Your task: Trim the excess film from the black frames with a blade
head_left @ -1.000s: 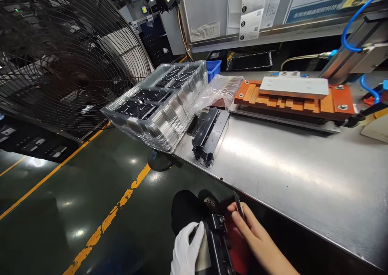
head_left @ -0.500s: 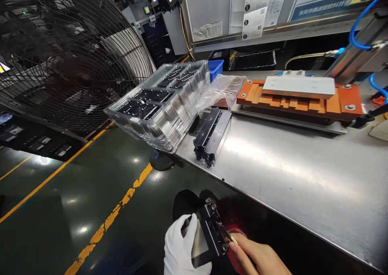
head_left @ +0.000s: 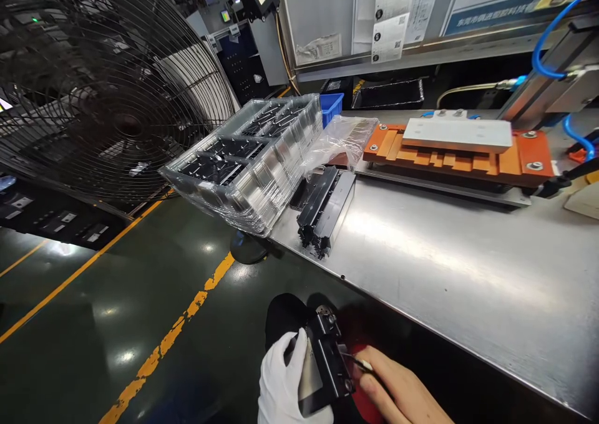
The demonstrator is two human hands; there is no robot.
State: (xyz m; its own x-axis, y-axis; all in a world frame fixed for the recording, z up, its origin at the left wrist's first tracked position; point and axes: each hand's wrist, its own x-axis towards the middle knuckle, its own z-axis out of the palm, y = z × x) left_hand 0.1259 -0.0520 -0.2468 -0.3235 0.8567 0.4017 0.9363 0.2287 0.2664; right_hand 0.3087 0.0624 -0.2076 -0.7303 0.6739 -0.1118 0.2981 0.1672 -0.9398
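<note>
My left hand (head_left: 281, 380), in a white glove, is wrapped round a black plastic part (head_left: 330, 361) with a pale flat panel, low in the view in front of the table edge. Bare, my right hand (head_left: 397, 386) pinches a thin tool (head_left: 359, 363) with a pale section and a narrow tip. That tip meets the right side of the black part. Several long black parts (head_left: 326, 209) lie side by side on the metal table (head_left: 421, 243), near its left end.
Stacked clear trays (head_left: 262, 181) with black parts stand at the table's left corner, beside a plastic bag (head_left: 344, 138). An orange fixture (head_left: 456, 156) with a white block sits at the back. A large fan (head_left: 126, 125) stands left; blue hoses (head_left: 538, 53) hang at right.
My right hand and the tool have moved slightly to the right, and the tool's angle against the black part is flatter. My left hand has shifted a little right, still holding the part.
</note>
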